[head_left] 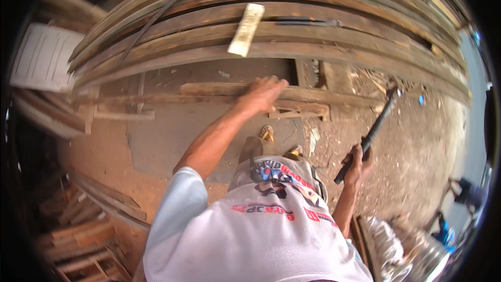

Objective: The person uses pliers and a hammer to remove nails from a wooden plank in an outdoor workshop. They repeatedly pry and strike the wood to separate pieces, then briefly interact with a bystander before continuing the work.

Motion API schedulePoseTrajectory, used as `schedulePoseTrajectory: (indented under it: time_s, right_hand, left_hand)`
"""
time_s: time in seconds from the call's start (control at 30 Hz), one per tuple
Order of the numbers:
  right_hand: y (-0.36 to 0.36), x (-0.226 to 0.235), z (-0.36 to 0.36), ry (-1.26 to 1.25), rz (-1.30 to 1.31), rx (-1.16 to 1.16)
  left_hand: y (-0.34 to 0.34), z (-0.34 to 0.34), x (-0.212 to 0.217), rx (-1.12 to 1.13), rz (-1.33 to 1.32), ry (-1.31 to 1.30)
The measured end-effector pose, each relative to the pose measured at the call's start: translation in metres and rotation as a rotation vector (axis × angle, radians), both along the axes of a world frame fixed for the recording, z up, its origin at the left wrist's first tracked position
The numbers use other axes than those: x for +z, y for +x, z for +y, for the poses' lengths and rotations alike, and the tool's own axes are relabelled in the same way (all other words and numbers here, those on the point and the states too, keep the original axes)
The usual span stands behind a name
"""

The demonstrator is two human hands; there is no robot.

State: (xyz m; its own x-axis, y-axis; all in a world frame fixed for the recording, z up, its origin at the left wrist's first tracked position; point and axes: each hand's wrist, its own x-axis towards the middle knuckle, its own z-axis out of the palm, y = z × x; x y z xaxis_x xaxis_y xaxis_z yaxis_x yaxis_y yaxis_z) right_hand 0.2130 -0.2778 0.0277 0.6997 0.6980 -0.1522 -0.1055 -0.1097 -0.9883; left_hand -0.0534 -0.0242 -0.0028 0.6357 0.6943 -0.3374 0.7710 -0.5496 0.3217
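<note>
In my right hand (359,166) is a hammer (380,122), its dark handle gripped near the lower end and its metal head pointing away from me. My left hand (267,94) reaches forward onto a long wooden board (323,95) that lies crosswise in front of me. Its fingers bend over the board's top and the thumb hangs on the near side, slightly blurred. Beside that hand, a short wooden piece (305,108) sits at the board's near edge. The hammer head is close to the board's right end.
Long timber planks (209,36) lie side by side beyond the board. On them rest a pale printed strip (246,30) and a dark-handled tool (308,22). Wood scraps (83,235) are piled at lower left, and clear plastic bags (389,243) at lower right. Another person (467,193) is at far right.
</note>
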Motion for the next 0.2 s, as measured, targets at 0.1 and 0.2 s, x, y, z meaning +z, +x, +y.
schedulePoseTrajectory:
  time_s: [0.1,0.2]
  right_hand:
    - [0.017,0.014,-0.018,0.008,0.004,-0.009]
    - [0.039,0.018,-0.054,-0.122,-0.092,-0.07]
  left_hand:
    - [-0.008,0.033,0.036,-0.07,-0.004,-0.172]
    - [0.019,0.062,0.052,-0.041,0.097,-0.258]
